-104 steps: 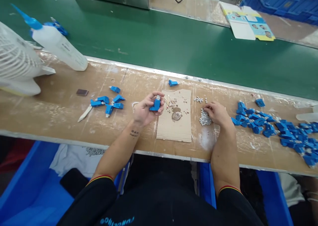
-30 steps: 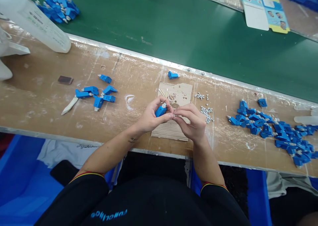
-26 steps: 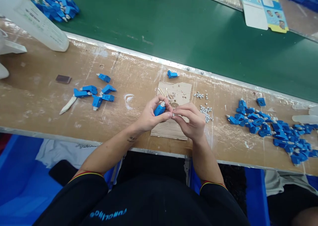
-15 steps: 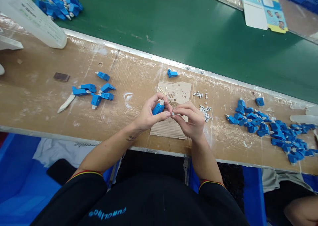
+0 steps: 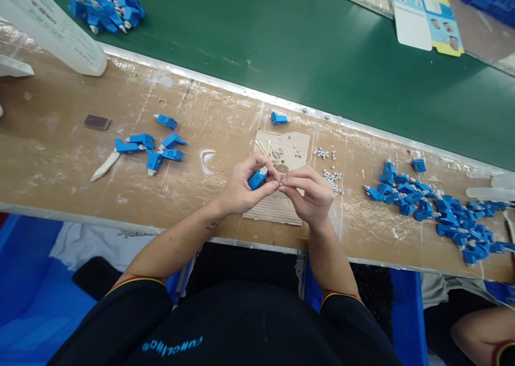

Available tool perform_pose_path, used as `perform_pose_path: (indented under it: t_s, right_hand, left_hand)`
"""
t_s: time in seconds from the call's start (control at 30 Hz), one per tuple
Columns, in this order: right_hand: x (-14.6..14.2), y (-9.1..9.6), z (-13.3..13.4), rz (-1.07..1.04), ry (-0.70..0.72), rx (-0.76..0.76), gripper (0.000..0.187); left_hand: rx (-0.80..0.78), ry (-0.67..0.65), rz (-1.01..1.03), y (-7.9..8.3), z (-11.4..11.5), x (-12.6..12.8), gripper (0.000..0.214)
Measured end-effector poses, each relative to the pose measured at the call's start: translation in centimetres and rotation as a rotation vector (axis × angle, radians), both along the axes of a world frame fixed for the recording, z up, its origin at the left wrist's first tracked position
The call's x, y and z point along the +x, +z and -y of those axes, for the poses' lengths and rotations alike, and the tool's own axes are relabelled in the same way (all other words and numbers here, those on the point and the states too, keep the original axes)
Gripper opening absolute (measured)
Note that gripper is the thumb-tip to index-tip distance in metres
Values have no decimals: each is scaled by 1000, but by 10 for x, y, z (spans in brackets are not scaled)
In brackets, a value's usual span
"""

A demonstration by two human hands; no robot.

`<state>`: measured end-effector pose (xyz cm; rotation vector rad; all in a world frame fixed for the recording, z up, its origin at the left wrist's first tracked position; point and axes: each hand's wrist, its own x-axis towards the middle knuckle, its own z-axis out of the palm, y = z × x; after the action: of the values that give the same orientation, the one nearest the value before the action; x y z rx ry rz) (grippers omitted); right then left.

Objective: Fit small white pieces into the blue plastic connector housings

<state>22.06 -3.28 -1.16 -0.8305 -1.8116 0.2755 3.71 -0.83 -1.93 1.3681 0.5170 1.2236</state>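
Observation:
My left hand (image 5: 246,186) is closed around a blue plastic part (image 5: 257,178) with a pale grey tip pointing up. Its thumb and a fingertip meet the fingertips of my right hand (image 5: 308,191). A tiny grey piece (image 5: 280,184) sits pinched in the right fingers, mostly hidden by them. Beneath both hands lies a stained cardboard piece (image 5: 273,210) with a few thin cotton-swab-like sticks (image 5: 263,147) on it. Small grey pieces (image 5: 332,177) are heaped just right of the cardboard, and a single blue part (image 5: 279,118) rests beyond its far edge.
Many blue parts (image 5: 446,213) spread over the bench at right; several more (image 5: 155,151) lie left beside a whitish strip (image 5: 104,166). A translucent bottle (image 5: 60,30) stands at left. Another blue pile (image 5: 108,7) sits on the green belt (image 5: 249,28). At lower right, a person's limb (image 5: 483,328) shows.
On the green belt, the blue pile has shifted to the right. Both hands stay together in nearly the same spot, with the fingertips moved slightly. The person's limb at lower right has moved further into view.

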Motion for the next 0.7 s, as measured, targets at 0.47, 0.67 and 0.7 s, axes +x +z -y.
perform_pose_path:
  t_s: [0.47,0.67,0.7]
  right_hand:
    - [40,9,-4,297,-76,-202,6]
    - [53,5,-11,530,-25,-369,12]
    - [52,4,-11,555,-24,-385,13]
  left_hand:
    - [-377,78,116,2,-11,-4,25]
    - [-508,208,123,4,-21,-10,25]
    - [-514,212,116,5,-22,-10,25]
